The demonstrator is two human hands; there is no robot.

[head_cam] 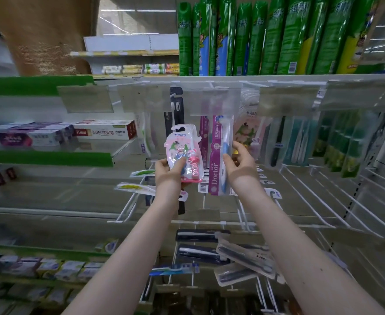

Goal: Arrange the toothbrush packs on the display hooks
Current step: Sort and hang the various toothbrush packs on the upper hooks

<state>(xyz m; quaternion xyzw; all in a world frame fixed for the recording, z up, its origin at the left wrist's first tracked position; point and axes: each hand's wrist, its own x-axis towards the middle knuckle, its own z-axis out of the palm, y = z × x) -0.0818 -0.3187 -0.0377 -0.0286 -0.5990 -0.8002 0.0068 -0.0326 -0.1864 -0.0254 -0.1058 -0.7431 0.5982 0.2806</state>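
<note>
- While gripping the pink toothbrush pack (183, 153) at centre in the left hand (167, 172), aim its hang-hole at twelve o'clock, toward a hook (116, 102).
- Steady the magenta pack (216, 155) at three o'clock, pinched in right hand (240, 163) fingers (227, 161).

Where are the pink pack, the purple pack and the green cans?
pink pack (183, 151): head view, on its cartoon picture.
purple pack (215, 144): head view, on the upper half of its purple card.
green cans (243, 39): head view, on the middle of one can on the top shelf.
</note>
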